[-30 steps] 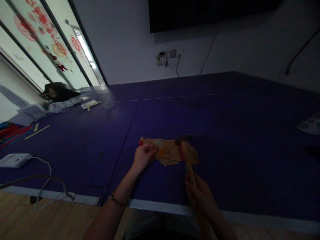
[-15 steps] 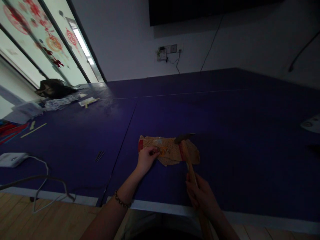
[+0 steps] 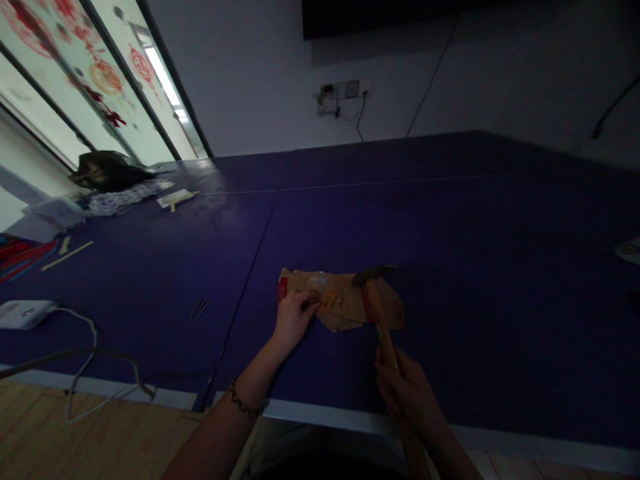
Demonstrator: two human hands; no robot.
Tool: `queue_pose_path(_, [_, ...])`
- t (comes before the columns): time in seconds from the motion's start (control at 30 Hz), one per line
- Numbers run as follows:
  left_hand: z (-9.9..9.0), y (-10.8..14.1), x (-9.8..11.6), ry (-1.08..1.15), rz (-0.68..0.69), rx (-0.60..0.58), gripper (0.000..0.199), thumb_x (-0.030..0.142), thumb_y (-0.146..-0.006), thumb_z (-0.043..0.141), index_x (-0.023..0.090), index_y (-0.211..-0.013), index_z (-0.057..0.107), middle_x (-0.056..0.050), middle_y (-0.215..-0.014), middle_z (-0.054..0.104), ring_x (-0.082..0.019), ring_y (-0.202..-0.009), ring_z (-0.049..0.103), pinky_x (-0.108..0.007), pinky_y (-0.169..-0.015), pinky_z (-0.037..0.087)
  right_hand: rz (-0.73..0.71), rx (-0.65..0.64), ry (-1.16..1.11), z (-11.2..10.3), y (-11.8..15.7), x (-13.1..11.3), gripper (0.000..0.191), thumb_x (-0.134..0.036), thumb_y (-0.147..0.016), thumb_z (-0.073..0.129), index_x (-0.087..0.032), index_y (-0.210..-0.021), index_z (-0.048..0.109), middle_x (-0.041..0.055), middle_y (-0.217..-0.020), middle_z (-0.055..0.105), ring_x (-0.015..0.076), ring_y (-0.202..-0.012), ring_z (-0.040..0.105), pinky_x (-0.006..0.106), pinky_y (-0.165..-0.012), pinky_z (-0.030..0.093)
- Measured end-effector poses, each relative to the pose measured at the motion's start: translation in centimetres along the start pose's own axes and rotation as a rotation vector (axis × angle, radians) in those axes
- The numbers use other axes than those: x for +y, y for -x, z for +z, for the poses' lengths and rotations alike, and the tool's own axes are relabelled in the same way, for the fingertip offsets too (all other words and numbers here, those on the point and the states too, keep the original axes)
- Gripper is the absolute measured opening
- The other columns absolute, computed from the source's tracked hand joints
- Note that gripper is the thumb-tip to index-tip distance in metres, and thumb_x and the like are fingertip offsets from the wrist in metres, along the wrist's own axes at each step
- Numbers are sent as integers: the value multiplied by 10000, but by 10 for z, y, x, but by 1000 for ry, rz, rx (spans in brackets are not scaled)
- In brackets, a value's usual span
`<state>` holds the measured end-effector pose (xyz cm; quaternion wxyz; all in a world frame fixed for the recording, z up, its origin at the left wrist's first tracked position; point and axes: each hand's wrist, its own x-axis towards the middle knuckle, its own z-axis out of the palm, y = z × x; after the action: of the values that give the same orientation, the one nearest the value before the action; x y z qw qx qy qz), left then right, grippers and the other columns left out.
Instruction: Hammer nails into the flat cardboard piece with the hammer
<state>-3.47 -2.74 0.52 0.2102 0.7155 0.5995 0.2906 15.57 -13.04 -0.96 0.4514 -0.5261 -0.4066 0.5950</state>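
My right hand [image 3: 407, 387] is wrapped round the wooden handle of a hammer [image 3: 383, 320]. The hammer's dark metal head rests over the right part of a flat tan bundle [image 3: 345, 287], which has a dotted surface and red bands and looks like folded work gloves. At the left part of that bundle, my left hand [image 3: 297, 313] has its thumb and fingers pinched together. Whatever is between those fingertips is too small and dark to make out. Just right of them, an orange-yellow patch [image 3: 330, 302] with small dark marks shows on the bundle.
Thin dark rods [image 3: 200, 309] lie on the purple tabletop [image 3: 450, 233], left of my left arm. A white box [image 3: 25, 315] with a cable sits at the left edge. Farther back are papers [image 3: 125, 199] and a dark bag [image 3: 110, 171]. A seam runs across the table.
The camera view has shifted slightly. Both hands keep nearly the same pose, and the hammer head stays over the right part of the tan bundle.
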Motion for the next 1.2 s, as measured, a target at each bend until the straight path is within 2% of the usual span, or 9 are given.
queue_pose_path(0.7, [-2, 4, 1, -19, -1, 27, 53, 146, -717, 606, 149, -664, 609, -1, -644, 533, -120, -630, 510, -212, -582, 373, 3, -3, 10, 0, 1, 1, 190, -366, -741, 501, -196, -759, 417, -134, -364, 353, 27, -235, 259, 128, -235, 240])
queue_pose_path(0.9, [-4, 6, 5, -63, 24, 52, 73, 131, -736, 572, 150, -667, 589, -6, -644, 529, -134, -658, 506, -222, -602, 373, -17, -6, 8, -1, 0, 3, 179, -355, -751, 495, -192, -769, 423, -134, -355, 357, 24, -233, 254, 127, -244, 209])
queue_pose_path(1.2, [-5, 7, 5, -95, -8, 73, 97, 139, -718, 574, 158, -625, 550, 7, -608, 496, -129, -628, 486, -223, -584, 373, -21, -14, 21, -1, 1, 2, 176, -361, -760, 486, -194, -767, 429, -131, -356, 342, 33, -229, 252, 140, -250, 204])
